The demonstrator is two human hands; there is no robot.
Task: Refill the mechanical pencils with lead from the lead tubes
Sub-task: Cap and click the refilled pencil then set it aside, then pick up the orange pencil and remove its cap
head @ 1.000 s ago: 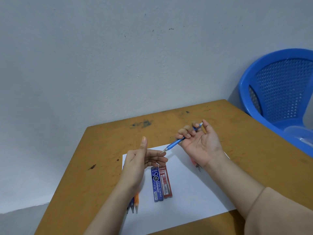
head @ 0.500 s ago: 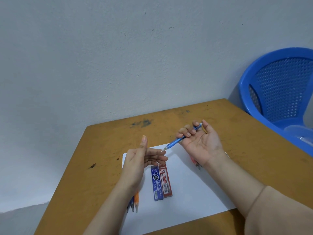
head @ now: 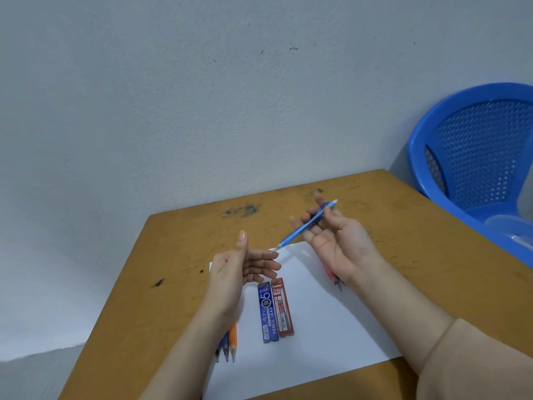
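A blue mechanical pencil (head: 305, 225) is held in the air above the counter (head: 178, 255), slanted, with its metal tip pointing down and to the left and its pale cap end raised toward the wall. The right hand (head: 337, 243) holds it palm up, its fingers (head: 296, 223) curled round the middle of the barrel. The pencil's tip comes just beside the fingertips of the left hand (head: 233, 272); whether they touch cannot be told. The left hand holds nothing, with its thumb pointing up and its fingers (head: 268, 265) loosely stretched out toward the right.

Below the hands a white sheet of paper (head: 317, 327) lies flat on the brown counter. In its middle two lead tubes lie side by side, touching along their length: a blue lead tube (head: 268, 311) on the left and a red lead tube (head: 282, 307) on the right. At the left edge of the sheet, partly hidden by the left forearm, lie an orange pencil (head: 233, 336) and dark blue pencils (head: 225, 345) close together, tips toward the viewer. A red pencil (head: 331, 274) shows partly under the right wrist.

A blue plastic chair (head: 476, 151) stands past the right corner of the counter, against a plain grey wall (head: 202, 111).
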